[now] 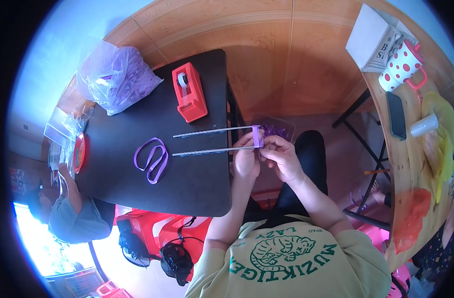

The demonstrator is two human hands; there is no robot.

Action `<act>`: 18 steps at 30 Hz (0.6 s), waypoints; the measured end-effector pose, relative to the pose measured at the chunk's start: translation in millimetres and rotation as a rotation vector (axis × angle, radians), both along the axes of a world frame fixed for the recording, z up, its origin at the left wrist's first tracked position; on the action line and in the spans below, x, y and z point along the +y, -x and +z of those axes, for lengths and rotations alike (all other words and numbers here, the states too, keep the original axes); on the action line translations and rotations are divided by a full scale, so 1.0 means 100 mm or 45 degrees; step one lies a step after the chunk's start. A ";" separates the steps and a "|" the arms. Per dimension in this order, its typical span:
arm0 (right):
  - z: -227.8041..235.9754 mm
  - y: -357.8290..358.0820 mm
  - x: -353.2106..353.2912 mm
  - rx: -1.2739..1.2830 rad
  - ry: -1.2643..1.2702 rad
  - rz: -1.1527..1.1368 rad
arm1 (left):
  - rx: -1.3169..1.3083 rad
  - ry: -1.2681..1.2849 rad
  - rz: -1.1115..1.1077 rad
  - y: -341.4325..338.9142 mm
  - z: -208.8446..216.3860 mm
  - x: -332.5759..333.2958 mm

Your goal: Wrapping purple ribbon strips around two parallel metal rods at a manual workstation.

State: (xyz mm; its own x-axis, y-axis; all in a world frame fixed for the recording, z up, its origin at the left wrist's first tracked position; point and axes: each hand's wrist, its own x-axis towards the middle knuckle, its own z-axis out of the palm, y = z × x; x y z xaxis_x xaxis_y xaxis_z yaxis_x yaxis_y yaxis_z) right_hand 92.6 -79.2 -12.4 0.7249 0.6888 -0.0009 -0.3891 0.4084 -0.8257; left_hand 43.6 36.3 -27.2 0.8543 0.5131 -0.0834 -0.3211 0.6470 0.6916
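Note:
Two thin metal rods (199, 152) reach out over the right edge of the dark table (197, 184), side by side. A purple ribbon (258, 136) is stretched across their outer ends. My left hand (246, 161) is closed at the rod ends, with its fingers on the ribbon. Opposite it, my right hand (285, 160) pinches at the ribbon's other side; its fingertips partly hide the ribbon's end. Left of the rods, a loose loop of purple strap (161, 161) lies on the table. Behind my hands, a clear container (286, 120) holds small purple pieces.
A red tape dispenser (192, 107) and a stuffed plastic bag (120, 84) stand on the dark table. A person (80, 218) sits at its far left. The wooden table (403, 164) on the right bears a dotted cup (398, 67), a phone (396, 115) and plastic bags.

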 end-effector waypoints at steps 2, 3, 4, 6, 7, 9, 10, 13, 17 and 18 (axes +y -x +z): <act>0.01 -0.01 -0.01 0.272 -0.114 0.108 | 0.017 0.040 -0.014 -0.01 0.00 -0.01; 0.00 0.00 -0.01 0.271 -0.115 0.107 | 0.017 0.039 -0.016 -0.01 -0.01 0.00; -0.02 0.01 0.00 0.191 -0.078 0.110 | 0.015 0.062 -0.042 -0.01 -0.03 0.02; -0.02 0.01 0.00 0.110 -0.039 0.111 | 0.012 0.087 -0.070 -0.01 -0.05 0.04; 0.00 0.00 -0.01 0.057 0.047 0.143 | 0.006 0.078 -0.085 0.00 -0.06 0.05; -0.01 -0.01 -0.02 0.004 0.133 0.177 | 0.001 0.070 -0.099 -0.01 -0.06 0.04; -0.02 -0.01 -0.03 -0.736 0.462 -0.139 | 0.013 0.042 -0.028 -0.02 -0.05 0.01; 0.03 -0.01 -0.08 -1.451 0.753 -0.486 | 0.003 0.013 0.021 -0.01 -0.07 0.01; 0.06 0.02 -0.13 -0.989 0.597 -0.195 | 0.015 0.010 0.035 0.00 -0.08 0.00; 0.07 0.03 -0.14 -1.066 0.700 -0.214 | 0.015 0.009 0.033 0.00 -0.07 0.00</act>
State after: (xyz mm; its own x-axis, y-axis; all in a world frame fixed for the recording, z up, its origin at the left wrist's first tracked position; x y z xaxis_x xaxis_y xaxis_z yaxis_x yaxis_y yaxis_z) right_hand 89.2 -93.4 -5.6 0.7254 0.6351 0.2654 0.4281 -0.1143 -0.8965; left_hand 43.6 36.1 -34.2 0.8395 0.5346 -0.0973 -0.3298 0.6436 0.6906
